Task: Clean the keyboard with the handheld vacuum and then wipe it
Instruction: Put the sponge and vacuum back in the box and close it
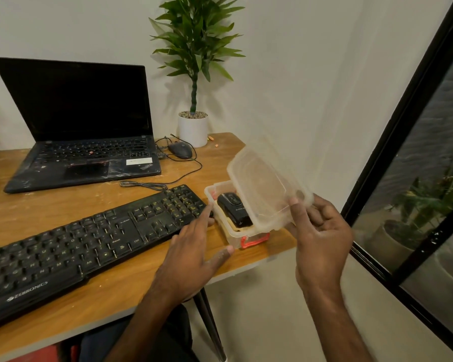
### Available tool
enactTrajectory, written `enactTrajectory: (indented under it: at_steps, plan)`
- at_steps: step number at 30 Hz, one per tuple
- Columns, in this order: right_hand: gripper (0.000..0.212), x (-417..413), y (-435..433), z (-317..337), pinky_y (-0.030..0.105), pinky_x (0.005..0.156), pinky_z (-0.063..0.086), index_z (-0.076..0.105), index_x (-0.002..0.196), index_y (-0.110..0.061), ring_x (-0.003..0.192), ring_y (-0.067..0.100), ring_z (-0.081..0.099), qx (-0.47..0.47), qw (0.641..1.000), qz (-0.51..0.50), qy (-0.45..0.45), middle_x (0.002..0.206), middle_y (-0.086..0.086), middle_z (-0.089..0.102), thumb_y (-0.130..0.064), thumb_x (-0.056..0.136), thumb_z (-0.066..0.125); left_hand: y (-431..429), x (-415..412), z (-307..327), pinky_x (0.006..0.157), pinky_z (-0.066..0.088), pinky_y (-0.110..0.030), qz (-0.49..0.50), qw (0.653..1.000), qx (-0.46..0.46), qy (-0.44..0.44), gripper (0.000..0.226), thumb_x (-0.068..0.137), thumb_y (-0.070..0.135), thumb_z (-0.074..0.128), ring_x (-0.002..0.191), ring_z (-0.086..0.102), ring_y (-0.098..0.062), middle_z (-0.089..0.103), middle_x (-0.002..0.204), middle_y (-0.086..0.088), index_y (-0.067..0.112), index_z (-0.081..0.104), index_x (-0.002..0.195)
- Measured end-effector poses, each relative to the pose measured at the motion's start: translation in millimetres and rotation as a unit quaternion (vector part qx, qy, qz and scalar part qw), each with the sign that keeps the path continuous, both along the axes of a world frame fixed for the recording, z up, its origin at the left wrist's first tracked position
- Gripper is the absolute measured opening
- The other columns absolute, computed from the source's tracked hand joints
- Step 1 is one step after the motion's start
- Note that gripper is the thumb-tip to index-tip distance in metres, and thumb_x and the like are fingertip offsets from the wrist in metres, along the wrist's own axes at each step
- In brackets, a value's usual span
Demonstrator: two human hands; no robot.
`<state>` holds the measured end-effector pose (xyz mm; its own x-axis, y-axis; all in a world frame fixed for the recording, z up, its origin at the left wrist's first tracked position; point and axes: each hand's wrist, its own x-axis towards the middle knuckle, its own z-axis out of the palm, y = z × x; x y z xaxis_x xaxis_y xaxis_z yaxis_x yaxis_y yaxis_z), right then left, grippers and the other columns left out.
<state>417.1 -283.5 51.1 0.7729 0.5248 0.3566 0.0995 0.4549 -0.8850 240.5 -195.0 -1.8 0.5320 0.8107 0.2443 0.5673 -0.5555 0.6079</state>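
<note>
View from a head camera, looking down at a wooden desk [120,293]. A black full-size keyboard [89,246] lies at an angle across it and serves as the reference point here.

Just off the keyboard's right end, beside the number pad, sits a small clear plastic box [234,237] with a red latch [254,240] on its near side. Inside it lies the handheld vacuum [234,209], a short black unit resting lengthwise.

The right hand [322,239], further right of the keyboard, pinches the edge of the clear lid [262,189] between thumb and fingers, holding it tilted up above the box. The left hand [194,254] lies between the keyboard's right end and the box, fingers straight and spread, with the thumb tip and a fingertip touching the box wall. It grips nothing.

The vacuum looks small, rigid and smooth-shelled, so probably light but somewhat slippery. The best hold is likely from above, fingers wrapped across its sides at mid-body. The box looks light enough to slide or lift with it, so steadying it helps.

Behind the keyboard are an open laptop [84,126] with a dark screen, a wired mouse [180,149] and a potted plant [194,74]. No wiping cloth is visible.
</note>
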Motion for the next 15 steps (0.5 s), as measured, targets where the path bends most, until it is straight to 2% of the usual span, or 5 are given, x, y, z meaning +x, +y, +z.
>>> enactTrajectory:
  at_steps: [4,7,10,12,15]
  plan:
    - [0.050,-4.5,5.9,-8.1,0.033,0.075,0.060,0.054,0.131,-0.014,0.092,0.018,0.073,-0.036,0.992,0.078,0.095,0.091,0.003,0.077,-0.014,0.085,0.073,-0.6,-1.5,-0.9,0.116,0.030,-0.046,-0.013,1.000,-0.008,-0.009,0.099,0.087,0.077,0.046,0.137,0.035,-0.005,0.033,0.156,0.015,0.036,-0.008,0.158]
    - [0.044,-2.3,6.2,-22.7,0.033,0.071,0.060,0.059,0.122,-0.025,0.088,0.011,0.073,-0.126,0.990,0.056,-0.007,0.098,0.001,0.075,-0.029,0.082,0.076,-1.2,-0.8,-0.1,0.116,0.031,-0.047,-0.013,1.000,-0.019,0.005,0.107,0.077,0.087,0.034,0.138,0.034,-0.006,0.031,0.157,0.014,0.032,-0.008,0.159]
    - [0.039,6.3,5.1,-28.6,0.019,0.063,0.054,0.059,0.113,-0.035,0.079,0.004,0.066,-0.207,0.968,0.018,-0.143,0.089,-0.009,0.068,-0.048,0.079,0.071,-0.2,-0.2,-0.5,0.116,0.032,-0.047,-0.009,1.000,-0.026,0.004,0.109,0.076,0.087,0.035,0.139,0.035,-0.007,0.031,0.158,0.011,0.031,-0.008,0.159]
    - [0.052,11.6,4.4,-33.1,0.017,0.067,0.050,0.055,0.121,-0.035,0.089,0.004,0.062,-0.266,0.940,0.016,-0.214,0.102,-0.013,0.061,-0.062,0.078,0.062,-0.6,-0.1,-0.8,0.116,0.032,-0.048,-0.009,1.000,-0.024,0.002,0.109,0.075,0.089,0.033,0.139,0.035,-0.007,0.031,0.158,0.011,0.032,-0.007,0.159]
    - [0.066,18.3,5.9,-39.7,0.034,0.085,0.054,0.045,0.133,-0.038,0.116,0.015,0.052,-0.298,0.915,0.014,-0.271,0.128,-0.010,0.046,-0.073,0.077,0.051,0.6,1.7,0.7,0.114,0.036,-0.047,-0.006,1.000,-0.021,0.006,0.112,0.073,0.094,0.025,0.137,0.037,-0.009,0.032,0.157,0.009,0.030,-0.005,0.160]
